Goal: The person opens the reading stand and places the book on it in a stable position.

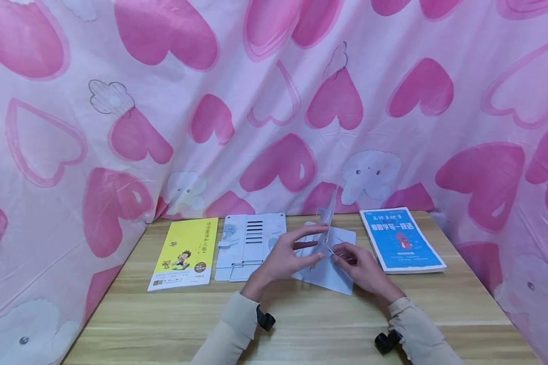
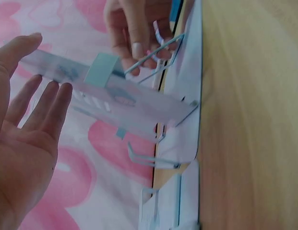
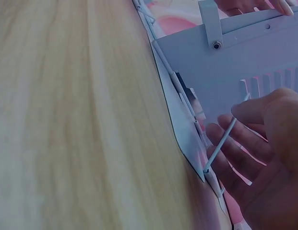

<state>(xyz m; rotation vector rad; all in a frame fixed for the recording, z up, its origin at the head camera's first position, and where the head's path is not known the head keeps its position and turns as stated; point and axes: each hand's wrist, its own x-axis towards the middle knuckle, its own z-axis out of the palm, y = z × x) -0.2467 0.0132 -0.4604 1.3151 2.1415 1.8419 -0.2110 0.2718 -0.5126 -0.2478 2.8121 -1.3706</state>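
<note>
A pale metal book stand (image 1: 325, 285) rests on the table, its base plate flat and its slotted back panel (image 3: 196, 62) raised nearly upright. My left hand (image 1: 284, 256) is at the panel's outer part, thumb on one side and fingers on the other in the left wrist view. With thumb and fingers, my right hand (image 1: 365, 268) pinches a thin wire support (image 3: 220, 146) that rises from the base behind the panel. A small bent clip (image 2: 101, 69) sticks out from the panel's edge.
A second book stand (image 1: 242, 256) lies folded flat to the left, beside a yellow book (image 1: 184, 248). On the right lies a thick blue book (image 1: 402, 241). A pink heart-patterned curtain (image 1: 274, 116) hangs along the back of the wooden table (image 1: 164, 324).
</note>
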